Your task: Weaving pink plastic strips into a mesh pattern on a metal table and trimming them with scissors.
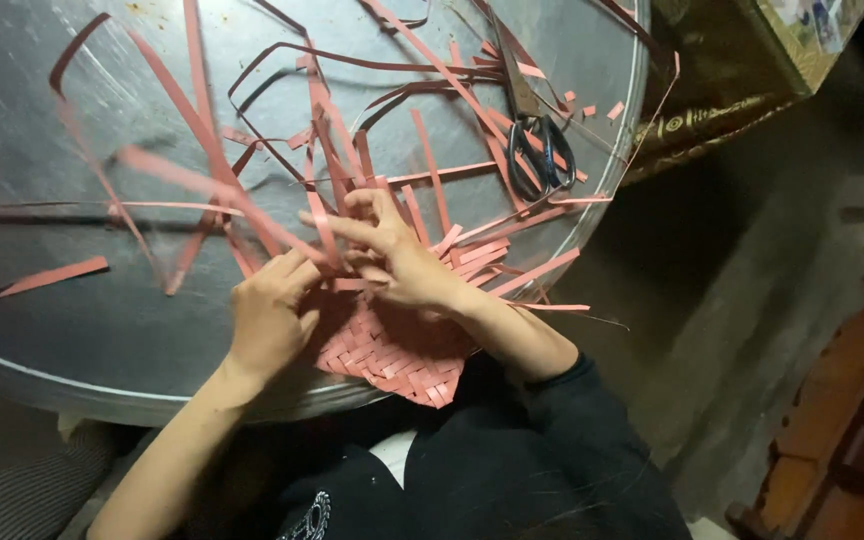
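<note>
Left hand (pixel 270 318): we see its fingers pressing flat on the woven pink mat (pixel 392 355), not clamped | right hand (pixel 392 255): fingers closed on a pink strip (pixel 324 232) at the mat's upper edge | mat: lies at near rim of round metal table (pixel 42 330) | scissors (pixel 540 150): on table, well apart, among loose strips.

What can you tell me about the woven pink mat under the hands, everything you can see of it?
The woven mat is made of flat salmon-pink strips, paper-like, plaited diagonally in a tight herringbone. It lies flat at the near edge of the round metal tray, one corner overhanging the rim. Unwoven strip ends fan out from its far side. The left hand presses its left edge; the right hand rests on top, fingers among the loose strips.
</note>
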